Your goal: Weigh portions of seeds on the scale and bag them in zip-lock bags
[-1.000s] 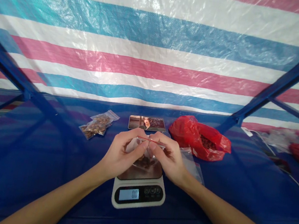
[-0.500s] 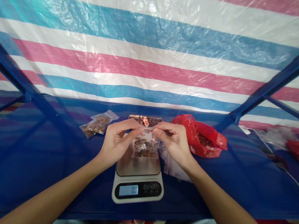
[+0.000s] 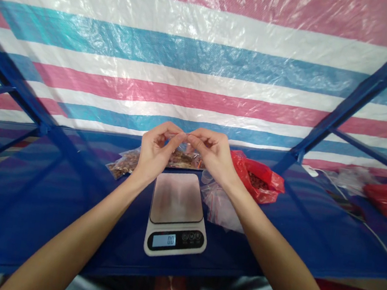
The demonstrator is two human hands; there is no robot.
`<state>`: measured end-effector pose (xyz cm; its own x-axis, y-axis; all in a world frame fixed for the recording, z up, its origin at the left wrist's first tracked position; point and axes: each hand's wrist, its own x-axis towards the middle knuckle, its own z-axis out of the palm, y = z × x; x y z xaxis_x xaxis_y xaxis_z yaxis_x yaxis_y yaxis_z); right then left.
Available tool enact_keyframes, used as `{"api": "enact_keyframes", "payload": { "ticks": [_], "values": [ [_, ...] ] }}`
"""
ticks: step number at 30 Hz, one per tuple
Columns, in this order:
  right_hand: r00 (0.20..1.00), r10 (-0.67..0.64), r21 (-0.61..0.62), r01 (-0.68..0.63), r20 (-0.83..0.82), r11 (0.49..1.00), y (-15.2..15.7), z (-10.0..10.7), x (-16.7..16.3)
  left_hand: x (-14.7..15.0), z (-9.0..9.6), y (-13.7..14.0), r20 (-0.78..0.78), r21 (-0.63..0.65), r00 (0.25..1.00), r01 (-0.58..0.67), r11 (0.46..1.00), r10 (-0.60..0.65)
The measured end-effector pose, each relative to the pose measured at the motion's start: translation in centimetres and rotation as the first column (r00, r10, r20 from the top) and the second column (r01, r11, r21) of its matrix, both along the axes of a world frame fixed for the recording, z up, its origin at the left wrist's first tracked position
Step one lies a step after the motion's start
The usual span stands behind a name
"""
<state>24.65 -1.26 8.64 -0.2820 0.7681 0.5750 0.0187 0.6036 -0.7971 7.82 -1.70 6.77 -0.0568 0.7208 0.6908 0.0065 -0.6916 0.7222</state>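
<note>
Both my hands are raised just beyond the digital kitchen scale, thumbs and fingertips meeting. My left hand (image 3: 155, 152) is closed in a pinch on the top edge of a small clear zip bag (image 3: 182, 157). Its other end is pinched by my right hand (image 3: 215, 155). Brown pieces show inside the bag, partly hidden by my fingers. Below, the scale (image 3: 178, 199) has a bare metal plate and its display reads 0.0. Filled zip bags (image 3: 123, 163) lie at the left, partly behind my left wrist.
On the right stands an open red plastic bag (image 3: 260, 180) with brown pieces inside. Flat zip bags (image 3: 224, 208) and a small clear cup (image 3: 207, 177) lie near my right forearm. Blue frame bars (image 3: 348, 103) rise at both sides before a striped sheet (image 3: 185, 96).
My hands have lifted the zip bag up and away from over the scale, so its plate now shows fully. My fingertips have come closer together. The view has shifted slightly.
</note>
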Motion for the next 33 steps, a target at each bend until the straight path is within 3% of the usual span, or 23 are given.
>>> {"api": "enact_keyframes", "payload": {
  "ticks": [3, 7, 11, 14, 17, 19, 21, 23, 25, 29, 31, 33],
  "values": [
    [0.995, -0.024, 0.008, 0.023, 0.101, 1.0, 0.2, 0.5, 0.7, 0.1, -0.2, 0.3, 0.074, -0.064, 0.997, 0.016, 0.998, -0.012],
    [0.994, -0.061, 0.001, 0.062, 0.095, 0.998, 0.0, 0.4, 0.5, 0.3, -0.8, 0.3, 0.146, -0.127, 0.989, -0.01, 0.992, 0.029],
    [0.975, -0.219, 0.028, 0.218, 0.042, 0.976, -0.6, 0.4, 2.0, -3.2, 0.4, 1.0, 0.369, -0.164, 0.926, -0.014, 0.986, 0.074],
    [0.931, -0.364, 0.017, 0.365, -0.038, 0.931, -0.8, 0.3, 6.4, -8.7, 0.9, 1.7, 0.421, -0.205, 0.882, -0.134, 0.97, 0.211],
    [0.894, -0.449, -0.044, 0.449, 0.008, 0.893, -0.8, 0.0, 12.2, -12.8, -0.5, 1.9, 0.315, -0.324, 0.908, -0.17, 0.931, 0.275],
    [0.899, -0.405, -0.129, 0.427, 0.165, 0.895, -0.6, -0.3, 15.5, -13.6, -2.2, 1.9, 0.237, -0.418, 0.929, -0.166, 0.893, 0.283],
    [0.877, -0.265, -0.227, 0.375, 0.4, 0.899, -0.5, -0.6, 17.9, -13.1, -3.6, 1.7, 0.196, -0.463, 0.943, -0.154, 0.873, 0.27],
    [0.739, -0.19, -0.217, 0.417, 0.646, 0.882, -0.3, -0.9, 19.1, -12.1, -4.3, 1.6, 0.172, -0.494, 0.955, -0.128, 0.86, 0.24],
    [0.515, -0.192, -0.095, 0.478, 0.835, 0.873, -0.3, -1.2, 19.3, -11.2, -4.3, 1.4, 0.175, -0.533, 0.961, -0.092, 0.841, 0.216],
    [0.056, -0.161, 0.119, 0.45, 0.985, 0.885, -0.4, -1.7, 17.7, -11.1, -4.1, 0.8, 0.196, -0.607, 0.958, -0.05, 0.793, 0.211],
    [-0.08, -0.14, 0.161, 0.451, 0.987, 0.878, -0.4, -2.1, 16.9, -11.6, -4.2, 0.6, 0.19, -0.605, 0.956, -0.067, 0.793, 0.225],
    [-0.127, -0.143, 0.186, 0.477, 0.982, 0.859, -0.3, -2.7, 16.5, -12.3, -4.4, 0.8, 0.173, -0.582, 0.954, -0.101, 0.807, 0.245]
  ]
}}
